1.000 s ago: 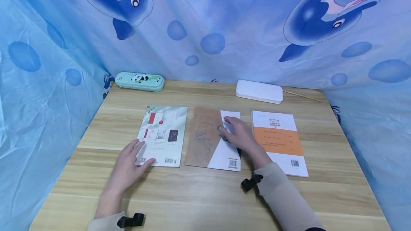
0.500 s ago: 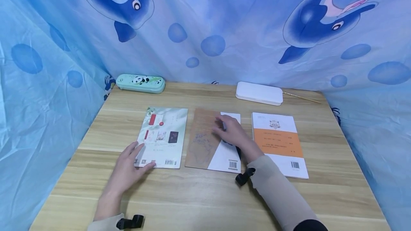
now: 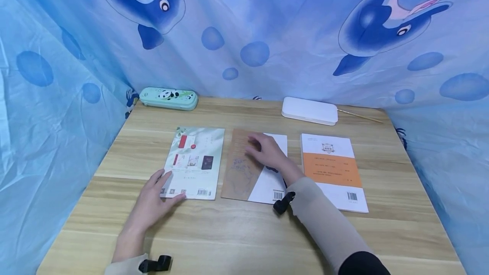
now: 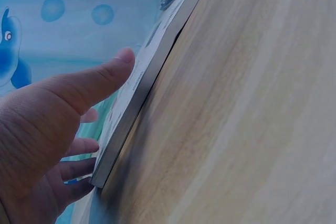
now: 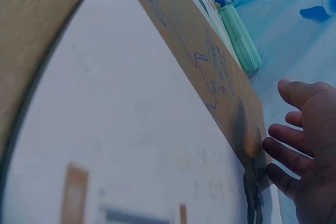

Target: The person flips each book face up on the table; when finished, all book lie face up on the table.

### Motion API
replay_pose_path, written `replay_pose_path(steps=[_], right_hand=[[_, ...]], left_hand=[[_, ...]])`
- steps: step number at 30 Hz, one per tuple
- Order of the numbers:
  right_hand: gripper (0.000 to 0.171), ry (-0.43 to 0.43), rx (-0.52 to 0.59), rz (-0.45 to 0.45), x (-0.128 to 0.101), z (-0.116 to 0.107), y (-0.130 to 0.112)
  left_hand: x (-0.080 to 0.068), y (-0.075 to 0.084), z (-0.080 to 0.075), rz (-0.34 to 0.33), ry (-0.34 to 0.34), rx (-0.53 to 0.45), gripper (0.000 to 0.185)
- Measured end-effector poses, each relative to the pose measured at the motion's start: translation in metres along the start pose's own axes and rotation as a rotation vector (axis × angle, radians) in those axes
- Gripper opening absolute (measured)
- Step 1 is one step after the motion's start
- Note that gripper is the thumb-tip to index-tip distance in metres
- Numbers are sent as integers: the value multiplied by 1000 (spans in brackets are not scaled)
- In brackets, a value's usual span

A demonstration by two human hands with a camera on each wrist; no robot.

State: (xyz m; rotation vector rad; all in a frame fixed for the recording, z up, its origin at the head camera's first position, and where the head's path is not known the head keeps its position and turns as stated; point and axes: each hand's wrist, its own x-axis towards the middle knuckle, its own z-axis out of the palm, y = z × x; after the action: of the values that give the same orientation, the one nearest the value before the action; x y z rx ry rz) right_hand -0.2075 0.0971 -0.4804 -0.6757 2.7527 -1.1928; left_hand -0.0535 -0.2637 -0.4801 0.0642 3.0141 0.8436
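Both hands lie flat on books set in a row across the middle of the wooden tabletop (image 3: 244, 232). The left hand (image 3: 153, 200) rests with straight, relaxed fingers on the near left corner of the green-and-white book (image 3: 195, 162), which sits toward the table's left side; the left wrist view shows the thumb over the cover and the other fingers beside the book's edge, gripping nothing. The right hand (image 3: 267, 152) is spread palm-down on the brown-and-white book (image 3: 244, 173) in the centre, its fingers straight and reaching toward that book's left part, holding nothing.

An orange-and-white book (image 3: 334, 171) lies just beside the centre one, toward the right edge, untouched. Along the far edge sit a green panda pencil case (image 3: 169, 98) near the left corner and a white case (image 3: 309, 110) right of centre, with a thin stick (image 3: 359, 115) just beside it.

Judging by this, the step in hand is getting a hold on the two books. The next move calls for fingertips to catch a cover's edge, since both covers lie flat and closed against the wood.
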Motion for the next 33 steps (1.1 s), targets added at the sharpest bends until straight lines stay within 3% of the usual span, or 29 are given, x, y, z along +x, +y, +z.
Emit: replay_pose_path(steps=[7, 19, 26, 33], right_hand=[[47, 1, 14, 4, 10, 8, -4], [45, 5, -31, 8, 26, 17, -9], [45, 0, -91, -28, 39, 25, -10], [50, -21, -200, 6, 48, 34, -20]], left_hand=[[-3, -2, -2, 15, 11, -53, 102], [-6, -5, -3, 19, 38, -38, 81], [-4, -8, -3, 6, 33, -47, 81], [-4, -8, -4, -7, 21, -55, 80]])
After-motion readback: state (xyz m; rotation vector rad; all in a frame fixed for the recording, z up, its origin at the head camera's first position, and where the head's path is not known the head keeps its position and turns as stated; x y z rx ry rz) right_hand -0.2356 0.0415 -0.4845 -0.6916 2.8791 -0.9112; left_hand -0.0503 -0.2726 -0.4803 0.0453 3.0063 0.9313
